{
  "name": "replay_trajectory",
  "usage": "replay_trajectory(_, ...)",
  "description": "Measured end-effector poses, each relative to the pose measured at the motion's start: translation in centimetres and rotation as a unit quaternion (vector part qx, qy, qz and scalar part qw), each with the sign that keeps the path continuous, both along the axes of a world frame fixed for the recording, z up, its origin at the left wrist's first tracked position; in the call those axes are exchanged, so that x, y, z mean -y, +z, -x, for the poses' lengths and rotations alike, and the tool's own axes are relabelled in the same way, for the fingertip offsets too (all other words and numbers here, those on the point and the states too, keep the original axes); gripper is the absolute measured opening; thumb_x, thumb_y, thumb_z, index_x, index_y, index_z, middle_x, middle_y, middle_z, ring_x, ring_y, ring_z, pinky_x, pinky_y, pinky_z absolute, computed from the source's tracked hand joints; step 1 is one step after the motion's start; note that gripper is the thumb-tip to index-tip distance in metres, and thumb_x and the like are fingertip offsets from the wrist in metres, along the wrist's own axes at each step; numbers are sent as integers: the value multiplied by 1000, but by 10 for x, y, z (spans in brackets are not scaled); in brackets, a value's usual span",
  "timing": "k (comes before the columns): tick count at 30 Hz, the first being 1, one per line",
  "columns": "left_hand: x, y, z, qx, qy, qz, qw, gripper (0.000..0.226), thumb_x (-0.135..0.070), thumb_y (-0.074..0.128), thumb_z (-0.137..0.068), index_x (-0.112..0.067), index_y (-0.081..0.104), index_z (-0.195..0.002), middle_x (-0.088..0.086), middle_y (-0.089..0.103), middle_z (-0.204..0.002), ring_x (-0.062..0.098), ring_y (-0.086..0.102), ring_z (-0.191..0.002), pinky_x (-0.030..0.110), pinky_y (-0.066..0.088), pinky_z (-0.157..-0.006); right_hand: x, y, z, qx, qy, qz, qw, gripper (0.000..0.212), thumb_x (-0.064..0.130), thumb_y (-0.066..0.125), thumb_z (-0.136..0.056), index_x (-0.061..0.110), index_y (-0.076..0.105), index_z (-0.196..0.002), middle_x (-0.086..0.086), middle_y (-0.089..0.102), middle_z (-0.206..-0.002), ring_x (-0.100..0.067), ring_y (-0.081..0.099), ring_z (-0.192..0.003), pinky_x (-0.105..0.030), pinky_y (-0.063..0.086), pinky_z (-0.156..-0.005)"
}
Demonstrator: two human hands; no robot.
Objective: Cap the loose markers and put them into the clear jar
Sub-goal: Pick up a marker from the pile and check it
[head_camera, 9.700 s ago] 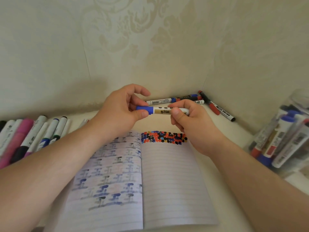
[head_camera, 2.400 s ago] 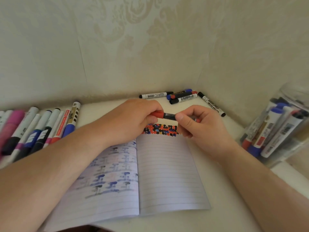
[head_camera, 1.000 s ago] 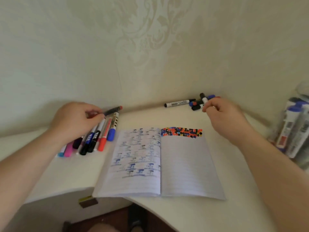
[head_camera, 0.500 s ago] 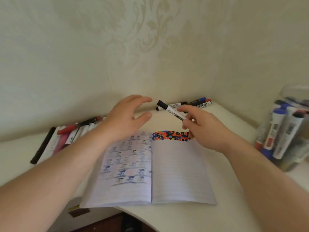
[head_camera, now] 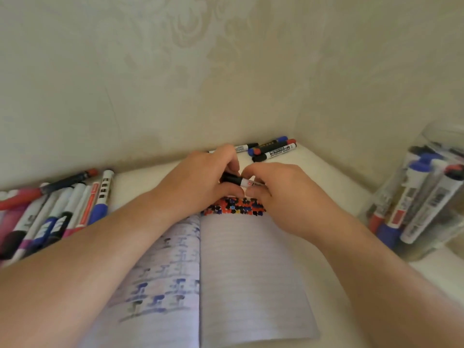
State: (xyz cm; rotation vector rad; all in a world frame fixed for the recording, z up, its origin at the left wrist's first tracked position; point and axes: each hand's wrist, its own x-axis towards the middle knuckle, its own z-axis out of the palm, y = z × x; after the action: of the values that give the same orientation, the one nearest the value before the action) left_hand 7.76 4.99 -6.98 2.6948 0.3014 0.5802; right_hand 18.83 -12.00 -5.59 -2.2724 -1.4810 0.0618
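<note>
Markers are the business here, and the one in hand (head_camera: 239, 181) sits between both hands just above the top edge of the open notebook (head_camera: 251, 259). The left hand (head_camera: 200, 187) curls its fingers round the black cap end; the right hand (head_camera: 283, 197) pinches the white barrel. Whether the cap is fully seated I cannot tell, since the fingers hide the joint.

I judge the marker light, stiff and smooth plastic, slippery enough to roll if set down loose. The best hold is mid-barrel, with thumb and fingers opposed and the cap pushed straight along the axis, not bent sideways.

The clear jar (head_camera: 424, 209) stands well apart at the right, already crowded with markers (its mouth is largely out of frame, so the free space inside is hard to gauge). A row of markers (head_camera: 55, 217) lies at the left of the desk (head_camera: 326, 172), and a small cluster (head_camera: 271, 149) rests in the corner against the wall (head_camera: 226, 84).

Open room lies across the notebook and the bare strip between it and the jar. The walls close in behind and to the right, and the desk's near edge falls away at lower left.
</note>
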Motion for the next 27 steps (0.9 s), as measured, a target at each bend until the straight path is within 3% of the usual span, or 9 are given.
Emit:
replay_trajectory(5, -4, -5, 3, -3, -33, -24, 999, 18, -39, 79, -83, -29, 68, -93, -20, 67, -83, 2, 57, -74, 10, 40, -65, -3, -7, -2, -5, -30, 28, 999, 31, 65, 49, -97, 38, 62, -108, 12, 59, -80, -10, 55, -81, -34, 45, -62)
replay_trajectory(8, -5, -3, 7, 20, -36, -16, 999, 15, -33, 83, -81, -32, 72, -91, -22, 64, -78, -1, 58, -74, 5, 38, -64, -6, -9, -4, 22, -42, 26, 999, 36, 68, 44, -97, 40, 65, -105, 10, 61, -73, -8, 56, -74, -31, 38, -56)
replay_trajectory(13, -6, 0, 14, 41, -27, 3, 999, 14, -35, 86, -79, -31, 76, -88, -15, 74, -81, 2, 65, -72, 16, 48, -66, -12, -3, -2, 50, -31, 41, 997, 38, 73, 40, -94, 46, 66, -102, 11, 62, -71, -8, 57, -74, -31, 38, -56)
replay_trajectory(17, -9, 2, 17, 44, -18, 13, 999, 16, -36, 86, -80, -30, 78, -94, -13, 76, -85, 7, 68, -75, 28, 55, -72, -13, 1, 0, 70, -35, 69, 995, 45, 78, 41, -91, 54, 63, -122, 12, 62, -74, -12, 58, -80, -30, 43, -60)
replay_trajectory(20, -11, -2, 16, 31, -15, 28, 999, 19, -38, 85, -82, -31, 73, -94, -14, 74, -86, 3, 66, -77, 31, 53, -71, -6, 7, -5, 19, -60, 87, 994, 54, 83, 50, -81, 39, 46, -112, 9, 62, -78, -17, 60, -76, -35, 48, -65)
replay_trajectory(22, -13, -4, 17, 13, -7, 36, 999, 18, -42, 80, -86, -33, 67, -96, -15, 71, -88, 1, 63, -81, 29, 50, -70, 5, 10, -11, -69, -77, 45, 994, 40, 68, 55, -90, 31, 41, -95, 3, 61, -74, -18, 55, -67, -39, 46, -65)
replay_trajectory(24, -14, -4, 18, -9, -2, 39, 999, 18, -45, 71, -93, -34, 58, -99, -13, 68, -89, 6, 63, -82, 33, 51, -70, 17, 12, -16, -177, -85, -61, 979, 14, 30, 53, -100, 28, 49, -87, -5, 62, -78, -19, 54, -71, -41, 48, -68)
replay_trajectory(25, -14, -4, 18, -20, -1, 41, 999, 18, -46, 67, -96, -33, 54, -100, -11, 67, -88, 9, 62, -81, 35, 52, -69, 21, 14, -16, -258, -79, -127, 954, 24, 10, 46, -99, 27, 58, -86, -6, 65, -83, -20, 58, -77, -40, 52, -70)
replay_trajectory(27, -12, -3, 19, -39, -6, 59, 997, 16, -45, 57, -101, -31, 50, -102, -9, 64, -85, 10, 60, -77, 37, 51, -68, 24, 19, -17, -455, -27, -244, 856, 54, -14, 34, -89, 23, 72, -95, -8, 71, -93, -22, 64, -83, -36, 57, -72)
